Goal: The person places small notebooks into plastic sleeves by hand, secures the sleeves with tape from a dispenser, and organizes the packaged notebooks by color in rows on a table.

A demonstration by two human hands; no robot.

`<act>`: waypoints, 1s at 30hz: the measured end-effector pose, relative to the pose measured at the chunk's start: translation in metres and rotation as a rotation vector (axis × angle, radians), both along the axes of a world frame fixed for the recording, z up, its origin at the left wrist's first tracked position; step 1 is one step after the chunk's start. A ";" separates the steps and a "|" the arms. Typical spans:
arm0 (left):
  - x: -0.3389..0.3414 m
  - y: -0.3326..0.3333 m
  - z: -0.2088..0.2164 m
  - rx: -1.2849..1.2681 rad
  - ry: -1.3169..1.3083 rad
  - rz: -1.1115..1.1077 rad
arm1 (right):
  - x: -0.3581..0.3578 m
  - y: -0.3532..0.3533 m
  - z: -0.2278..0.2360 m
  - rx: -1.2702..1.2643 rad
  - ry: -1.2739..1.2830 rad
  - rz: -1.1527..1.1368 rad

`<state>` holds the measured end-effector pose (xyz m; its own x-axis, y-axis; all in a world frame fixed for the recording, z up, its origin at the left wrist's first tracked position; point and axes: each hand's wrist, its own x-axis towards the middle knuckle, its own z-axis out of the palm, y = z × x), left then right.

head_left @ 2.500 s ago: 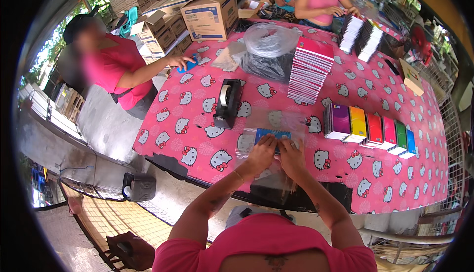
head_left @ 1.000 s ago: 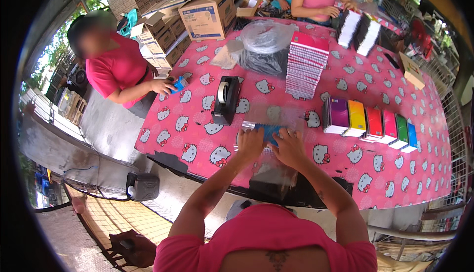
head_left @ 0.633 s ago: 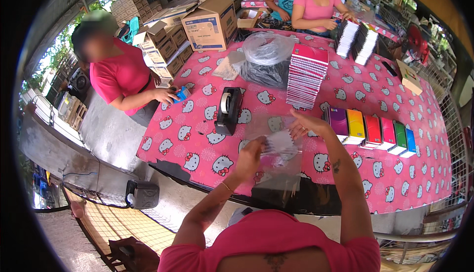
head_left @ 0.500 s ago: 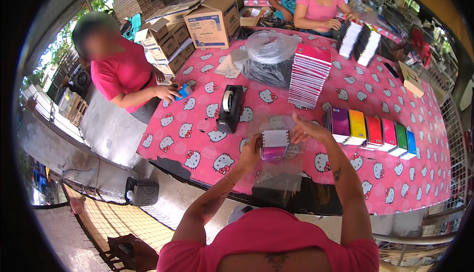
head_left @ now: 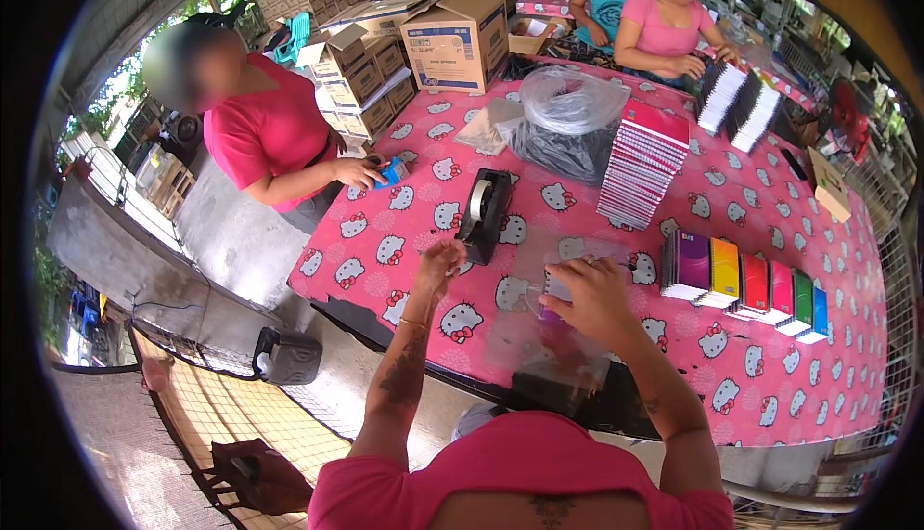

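A small spiral notebook with a purple cover lies at the table's near side, on a clear plastic sheet. My right hand is over it, fingers curled down and holding it; the palm and fingers hide most of it. Left of that, my left hand is at the near end of a black tape dispenser, thumb and fingers pinched together. Whether a strip of tape is between those fingertips is too small to see.
Spiral notebooks in several colours stand in a row at right. Behind them rise a tall notebook stack and plastic bags. A person at left holds a blue object. Cardboard boxes and two people are at the far side.
My left hand has left the notebook and moved to the tape dispenser, its fingers closing. My right hand has come down from beside the notebook onto it. The view has shifted somewhat.
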<state>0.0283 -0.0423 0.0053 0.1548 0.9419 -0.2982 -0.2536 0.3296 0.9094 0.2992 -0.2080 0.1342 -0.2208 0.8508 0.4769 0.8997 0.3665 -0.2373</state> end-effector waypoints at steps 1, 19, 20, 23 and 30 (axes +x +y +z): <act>-0.020 -0.001 -0.014 0.182 0.185 0.030 | -0.010 0.001 -0.002 -0.014 -0.025 0.017; 0.069 -0.022 0.094 1.162 0.464 -0.772 | 0.002 -0.004 0.016 -0.078 0.015 -0.059; 0.069 -0.024 0.096 1.090 0.469 -0.775 | 0.021 -0.007 0.004 -0.097 0.191 -0.103; 0.090 -0.021 0.099 1.165 0.494 -0.817 | 0.070 -0.010 -0.061 -0.129 0.514 -0.093; 0.128 -0.026 0.052 1.488 0.673 -0.616 | 0.049 -0.014 -0.090 -0.137 0.214 0.162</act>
<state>0.1565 -0.0685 0.0569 0.7882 0.3046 0.5348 0.0938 -0.9182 0.3847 0.3481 -0.2225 0.0437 -0.2657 0.8722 0.4106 0.7561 0.4528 -0.4725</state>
